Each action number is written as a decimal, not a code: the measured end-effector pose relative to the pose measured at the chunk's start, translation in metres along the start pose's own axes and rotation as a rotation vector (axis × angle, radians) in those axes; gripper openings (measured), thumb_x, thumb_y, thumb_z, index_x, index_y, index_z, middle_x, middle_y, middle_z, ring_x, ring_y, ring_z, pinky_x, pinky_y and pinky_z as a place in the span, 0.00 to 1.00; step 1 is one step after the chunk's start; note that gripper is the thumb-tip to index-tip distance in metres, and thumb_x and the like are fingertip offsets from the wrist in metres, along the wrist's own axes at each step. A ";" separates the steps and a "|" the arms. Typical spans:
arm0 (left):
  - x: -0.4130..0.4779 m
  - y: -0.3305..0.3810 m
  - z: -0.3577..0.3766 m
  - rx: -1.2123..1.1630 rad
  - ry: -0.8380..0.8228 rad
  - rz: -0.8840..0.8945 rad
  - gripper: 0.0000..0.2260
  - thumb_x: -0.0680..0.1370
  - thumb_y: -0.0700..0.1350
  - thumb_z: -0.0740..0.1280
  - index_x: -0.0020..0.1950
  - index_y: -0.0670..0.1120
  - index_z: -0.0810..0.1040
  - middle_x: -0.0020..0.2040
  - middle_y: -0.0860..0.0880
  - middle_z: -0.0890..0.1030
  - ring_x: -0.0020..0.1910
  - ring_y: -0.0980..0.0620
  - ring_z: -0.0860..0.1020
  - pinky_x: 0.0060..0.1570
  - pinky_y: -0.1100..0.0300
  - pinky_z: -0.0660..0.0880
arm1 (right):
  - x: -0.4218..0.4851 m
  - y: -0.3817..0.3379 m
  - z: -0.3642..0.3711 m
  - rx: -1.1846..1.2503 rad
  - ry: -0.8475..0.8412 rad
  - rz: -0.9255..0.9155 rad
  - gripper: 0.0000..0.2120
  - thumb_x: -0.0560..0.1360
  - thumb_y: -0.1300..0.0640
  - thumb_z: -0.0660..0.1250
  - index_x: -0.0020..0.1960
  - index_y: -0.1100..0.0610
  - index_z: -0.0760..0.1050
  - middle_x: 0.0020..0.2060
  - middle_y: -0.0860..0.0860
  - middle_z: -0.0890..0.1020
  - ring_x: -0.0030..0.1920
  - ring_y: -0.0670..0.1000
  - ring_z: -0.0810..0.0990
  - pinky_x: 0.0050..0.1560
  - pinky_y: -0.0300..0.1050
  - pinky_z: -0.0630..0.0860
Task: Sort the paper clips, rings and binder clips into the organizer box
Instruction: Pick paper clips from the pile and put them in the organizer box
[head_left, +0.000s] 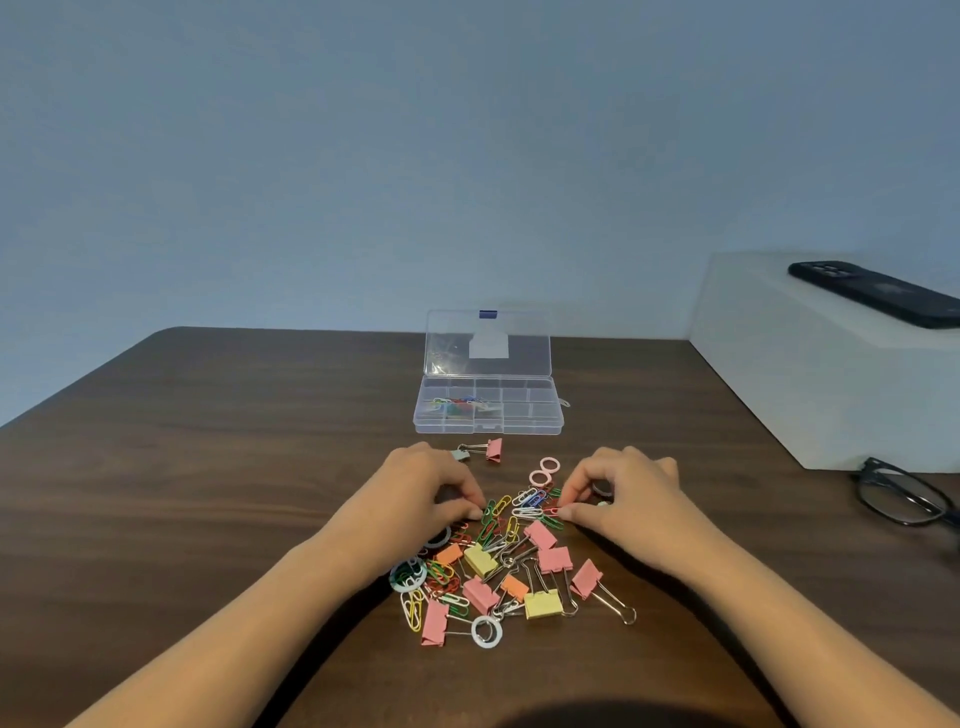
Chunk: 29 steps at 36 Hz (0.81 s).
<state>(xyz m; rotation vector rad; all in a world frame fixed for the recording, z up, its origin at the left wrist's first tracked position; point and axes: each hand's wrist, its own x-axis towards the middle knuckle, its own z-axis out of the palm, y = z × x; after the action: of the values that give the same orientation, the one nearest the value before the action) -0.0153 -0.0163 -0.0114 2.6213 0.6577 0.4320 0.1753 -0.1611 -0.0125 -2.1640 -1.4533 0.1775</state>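
Head view, left hand, right hand — each pinching paper clips, pile between.

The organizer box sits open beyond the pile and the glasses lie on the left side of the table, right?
No. The head view shows the glasses on the right side of the table. The box does sit open beyond the pile.

A desk workspace: dark wood tabletop, bare wall, phone, eyeglasses.
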 end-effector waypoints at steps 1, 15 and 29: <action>0.000 0.002 0.000 -0.015 0.002 0.002 0.02 0.74 0.52 0.72 0.45 0.57 0.84 0.41 0.62 0.79 0.47 0.64 0.72 0.44 0.71 0.67 | 0.000 -0.002 0.003 0.009 0.011 -0.021 0.06 0.70 0.42 0.73 0.38 0.42 0.78 0.41 0.40 0.79 0.51 0.40 0.69 0.54 0.46 0.58; -0.004 0.016 0.001 -0.039 -0.033 -0.195 0.11 0.68 0.58 0.75 0.48 0.57 0.83 0.41 0.57 0.80 0.40 0.62 0.79 0.36 0.72 0.73 | -0.001 0.002 0.000 0.001 0.048 0.075 0.05 0.72 0.44 0.72 0.47 0.42 0.79 0.40 0.40 0.80 0.51 0.40 0.73 0.56 0.45 0.61; 0.000 0.010 0.002 -0.056 -0.002 -0.045 0.05 0.74 0.53 0.71 0.49 0.59 0.82 0.44 0.63 0.78 0.50 0.64 0.72 0.48 0.69 0.68 | 0.002 -0.002 0.012 0.084 0.074 -0.035 0.04 0.73 0.44 0.70 0.46 0.41 0.80 0.37 0.37 0.81 0.43 0.35 0.71 0.56 0.43 0.61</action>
<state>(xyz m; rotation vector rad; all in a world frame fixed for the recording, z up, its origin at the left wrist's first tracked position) -0.0104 -0.0250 -0.0084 2.5493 0.6920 0.4279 0.1702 -0.1548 -0.0212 -2.0550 -1.4162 0.1418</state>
